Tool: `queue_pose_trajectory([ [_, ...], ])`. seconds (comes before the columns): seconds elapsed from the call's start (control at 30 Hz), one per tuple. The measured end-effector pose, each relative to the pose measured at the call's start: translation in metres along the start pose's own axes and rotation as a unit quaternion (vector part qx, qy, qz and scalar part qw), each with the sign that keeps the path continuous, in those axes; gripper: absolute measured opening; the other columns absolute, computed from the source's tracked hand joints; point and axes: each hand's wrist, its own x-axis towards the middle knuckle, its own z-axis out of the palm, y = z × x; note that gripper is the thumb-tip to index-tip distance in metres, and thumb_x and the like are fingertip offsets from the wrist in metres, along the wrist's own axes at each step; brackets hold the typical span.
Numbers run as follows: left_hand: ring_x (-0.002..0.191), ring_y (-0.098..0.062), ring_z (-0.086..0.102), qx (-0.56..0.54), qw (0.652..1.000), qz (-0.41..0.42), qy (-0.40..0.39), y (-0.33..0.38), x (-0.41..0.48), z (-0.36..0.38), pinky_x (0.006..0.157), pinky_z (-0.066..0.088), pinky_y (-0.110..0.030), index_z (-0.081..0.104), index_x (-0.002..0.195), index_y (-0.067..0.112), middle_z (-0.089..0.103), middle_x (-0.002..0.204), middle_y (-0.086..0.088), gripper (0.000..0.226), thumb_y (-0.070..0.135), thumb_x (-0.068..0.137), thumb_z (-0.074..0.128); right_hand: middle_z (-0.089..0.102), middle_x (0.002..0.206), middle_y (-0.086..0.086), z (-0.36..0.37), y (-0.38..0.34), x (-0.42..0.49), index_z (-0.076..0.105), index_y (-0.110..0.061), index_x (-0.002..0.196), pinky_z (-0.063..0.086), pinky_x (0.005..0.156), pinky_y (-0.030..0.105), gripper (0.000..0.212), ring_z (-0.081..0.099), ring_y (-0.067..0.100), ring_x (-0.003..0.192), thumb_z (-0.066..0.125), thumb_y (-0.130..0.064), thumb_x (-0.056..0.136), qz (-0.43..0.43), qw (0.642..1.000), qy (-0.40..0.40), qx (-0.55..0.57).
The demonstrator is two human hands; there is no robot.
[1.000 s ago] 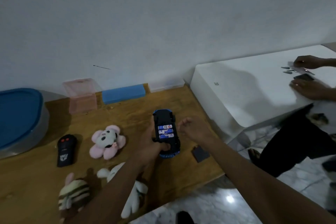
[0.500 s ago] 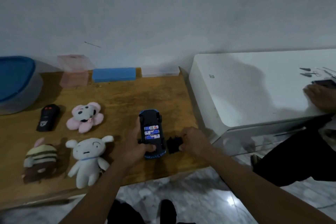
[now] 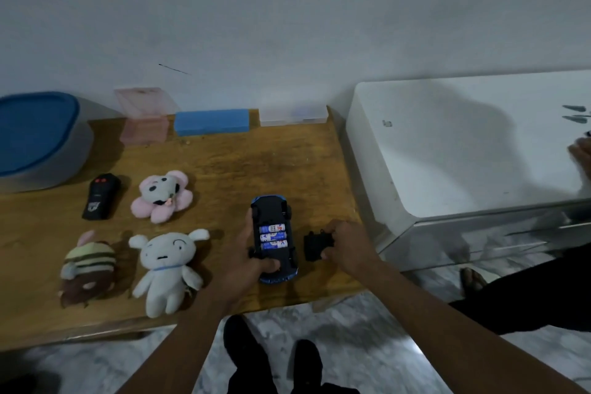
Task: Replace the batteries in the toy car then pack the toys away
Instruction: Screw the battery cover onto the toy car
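Four plush toys (image 3: 166, 269), one car (image 3: 273, 238), three batteries (image 3: 272, 236).

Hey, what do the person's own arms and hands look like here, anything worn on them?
Both forearms are bare as far as the frame shows: no sleeves, no gloves. The left hand and right hand show no watch, ring or bracelet that I can make out.
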Motion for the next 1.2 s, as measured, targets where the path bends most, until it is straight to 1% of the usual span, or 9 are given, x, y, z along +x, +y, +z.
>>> queue_pose_trajectory([
  [0.17,0.116,-0.016,0.060,0.009,1.000,0.002,-0.008,-0.002,0.001,0.001,0.102,0.047,-0.049,0.013,0.148,0.048,0.060,0.131,0.010,0.112,-0.012,0.074,0.071,0.067,0.095,0.010,-0.006,0.007,-0.001,0.070,-0.009,0.094,0.046,0.058,0.010,0.013,0.062,0.019,0.084,0.065,-0.002,0.084,0.059,0.986,0.052,0.147],
  [0.27,0.115,-0.014,0.061,0.018,1.000,0.000,0.000,-0.002,-0.001,0.002,0.100,0.049,-0.048,0.017,0.147,0.051,0.061,0.129,0.012,0.112,-0.010,0.070,0.072,0.072,0.080,0.011,-0.014,0.010,-0.002,0.068,-0.017,0.071,0.059,0.064,0.026,0.018,0.069,0.024,0.074,0.069,-0.002,0.082,0.094,0.967,0.064,0.226],
  [0.37,0.116,-0.015,0.060,0.021,1.000,0.003,-0.008,-0.003,-0.004,0.001,0.100,0.049,-0.048,0.018,0.145,0.053,0.062,0.129,0.011,0.112,-0.006,0.068,0.074,0.071,0.077,0.014,-0.030,0.011,-0.007,0.071,-0.005,0.079,0.060,0.063,0.031,0.005,0.068,0.021,0.062,0.070,-0.001,0.081,0.114,0.951,0.074,0.277],
  [0.47,0.118,-0.015,0.059,0.025,1.000,0.004,-0.013,0.001,-0.007,0.003,0.101,0.048,-0.048,0.021,0.142,0.057,0.063,0.127,0.012,0.112,0.000,0.063,0.075,0.071,0.079,0.015,-0.050,0.008,-0.012,0.071,-0.006,0.079,0.061,0.070,0.037,0.007,0.070,0.024,0.068,0.072,0.001,0.080,0.110,0.936,0.075,0.327],
  [0.6,0.117,-0.015,0.060,0.040,0.999,0.019,-0.030,0.011,-0.009,0.007,0.102,0.047,-0.048,0.024,0.140,0.058,0.066,0.122,0.012,0.108,-0.008,0.070,0.071,0.069,0.085,0.015,-0.073,-0.012,-0.022,0.067,-0.006,0.076,0.061,0.065,0.028,0.011,0.068,0.020,0.070,0.071,0.003,0.080,0.070,0.917,0.057,0.389],
  [0.77,0.115,-0.018,0.062,0.029,0.995,0.060,-0.069,0.028,-0.006,0.008,0.102,0.047,-0.050,0.035,0.114,0.077,0.067,0.120,0.011,0.103,-0.009,0.069,0.070,0.070,0.086,0.011,-0.077,-0.045,-0.027,0.068,-0.008,0.079,0.060,0.068,0.028,0.011,0.070,0.020,0.073,0.070,0.003,0.081,0.028,0.932,0.041,0.358],
  [0.9,0.117,-0.020,0.060,0.010,0.995,0.058,-0.079,0.037,-0.004,0.001,0.102,0.045,-0.053,0.031,0.134,0.064,0.067,0.121,0.012,0.108,-0.012,0.068,0.070,0.070,0.088,0.015,-0.076,-0.066,-0.026,0.067,-0.009,0.079,0.061,0.070,0.030,0.012,0.070,0.023,0.075,0.069,0.002,0.083,0.011,0.939,0.053,0.340],
  [1.03,0.115,-0.018,0.061,0.024,0.993,0.078,-0.081,0.043,-0.003,-0.009,0.102,0.046,-0.052,0.033,0.128,0.067,0.069,0.117,0.010,0.105,-0.011,0.069,0.068,0.072,0.085,0.010,-0.074,-0.081,-0.021,0.069,-0.013,0.079,0.061,0.074,0.036,0.012,0.072,0.022,0.075,0.071,-0.002,0.082,0.002,0.948,0.070,0.311],
  [1.2,0.114,-0.014,0.061,0.033,0.991,0.097,-0.089,0.049,-0.004,-0.018,0.102,0.047,-0.048,0.027,0.142,0.051,0.068,0.119,0.010,0.102,-0.012,0.073,0.067,0.071,0.085,0.007,-0.071,-0.096,-0.021,0.069,-0.015,0.079,0.057,0.062,0.017,0.011,0.070,0.014,0.069,0.070,-0.006,0.083,0.003,0.959,0.076,0.274],
])
